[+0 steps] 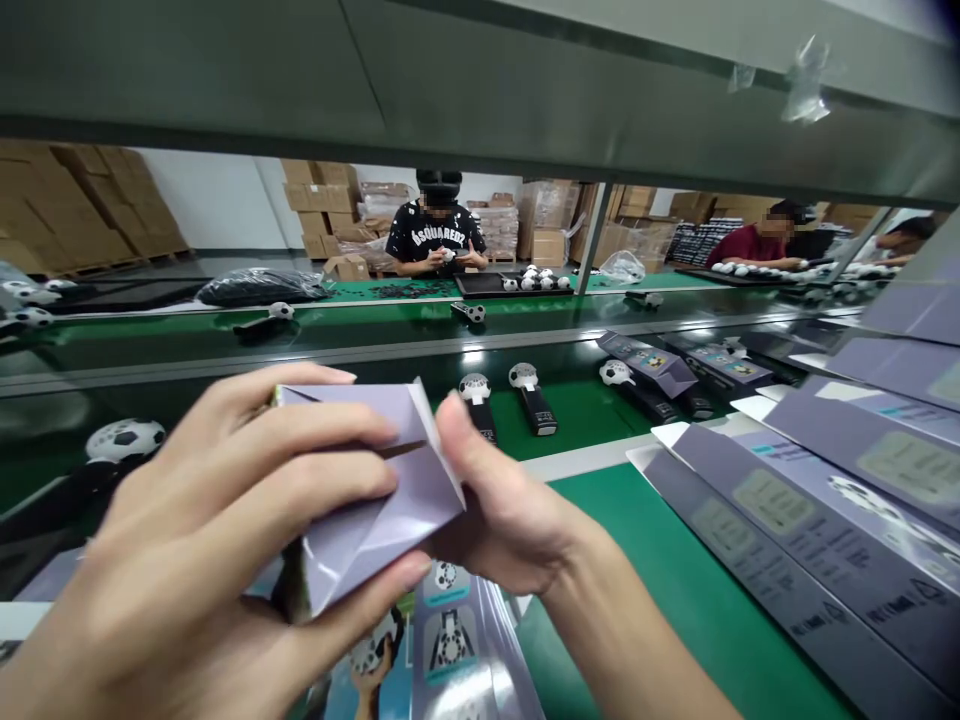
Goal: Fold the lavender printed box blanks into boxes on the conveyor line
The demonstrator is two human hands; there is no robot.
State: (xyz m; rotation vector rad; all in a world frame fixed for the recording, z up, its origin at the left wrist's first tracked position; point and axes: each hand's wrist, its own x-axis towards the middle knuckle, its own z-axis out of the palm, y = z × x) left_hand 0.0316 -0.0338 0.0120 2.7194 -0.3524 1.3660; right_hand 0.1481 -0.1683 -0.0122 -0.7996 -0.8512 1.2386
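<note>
box of shiny purple cardboard [390, 525] is held by the left hand [187, 560] and right hand [510, 510]; printed purple cartons [780, 530] lie right of it.

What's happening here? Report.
A person holds a lilac box in both hands: the left hand spans its end, the right hand meets its edge. A gap shows between the end flaps. Gadgets lie on the green belt beyond; more boxes overlap at right. Across, a co-worker handles a small piece.
</note>
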